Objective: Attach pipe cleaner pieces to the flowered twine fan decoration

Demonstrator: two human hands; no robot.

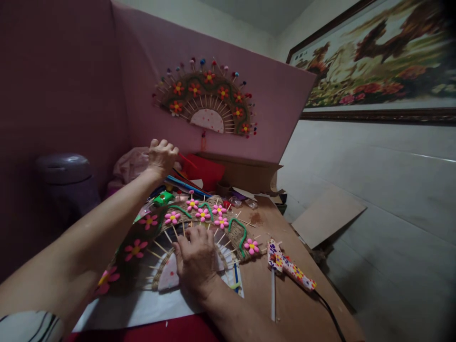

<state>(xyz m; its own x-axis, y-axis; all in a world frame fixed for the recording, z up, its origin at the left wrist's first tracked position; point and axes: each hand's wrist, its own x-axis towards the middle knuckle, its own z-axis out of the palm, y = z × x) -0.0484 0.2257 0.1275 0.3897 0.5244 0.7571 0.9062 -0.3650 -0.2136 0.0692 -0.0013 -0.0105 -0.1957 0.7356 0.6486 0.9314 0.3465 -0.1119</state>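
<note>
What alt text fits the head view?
A person's right hand rests on a pink-flowered fan at a table, while the raised left hand seems to hold a thin red strip. A flower-patterned glue gun lies to the right; an orange-flowered fan is on a pink panel behind.

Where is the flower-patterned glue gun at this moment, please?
In the head view, the flower-patterned glue gun lies on the right part of the brown table, near the right end of the pink-flowered fan.

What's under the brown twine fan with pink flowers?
A white sheet shows below the fan's lower edge. Whatever lies beneath its brown twine band and the right hand is covered.
</note>
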